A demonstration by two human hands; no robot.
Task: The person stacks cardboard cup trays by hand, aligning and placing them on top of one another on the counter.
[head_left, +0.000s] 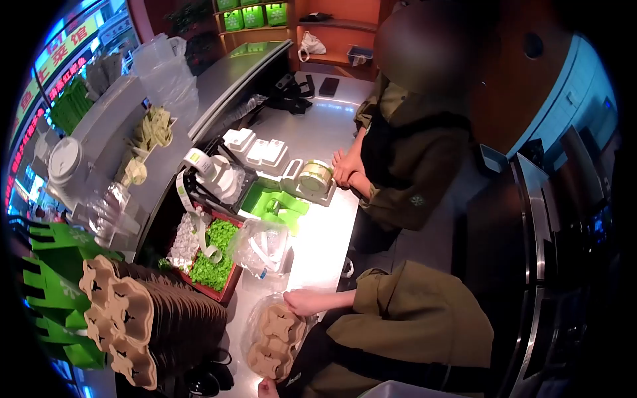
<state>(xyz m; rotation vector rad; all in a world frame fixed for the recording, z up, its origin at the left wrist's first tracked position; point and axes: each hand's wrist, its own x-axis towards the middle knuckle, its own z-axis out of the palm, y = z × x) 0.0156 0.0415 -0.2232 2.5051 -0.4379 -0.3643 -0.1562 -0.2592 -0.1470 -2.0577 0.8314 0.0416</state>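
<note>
A brown molded-pulp cup carrier point(275, 338) lies on the counter inside a clear plastic bag point(254, 323). My right hand point(305, 302) is closed at the upper edge of the bag, beside the carrier. At the carrier's lower end, my left hand point(267, 389) shows only in part, its fingers curled at the bag's edge. The frame border and my dark apron hide the rest of it. Just beyond my right hand lies another clear bag point(262, 245) with white pieces in it.
A tall stack of cup carriers point(152, 318) stands at left, near green felt bags point(60, 285). Farther up are a red tray point(225, 288) of green and white filler, white boxes point(265, 152) and a tape roll point(315, 176). A co-worker point(411, 146) stands across, hands on the counter.
</note>
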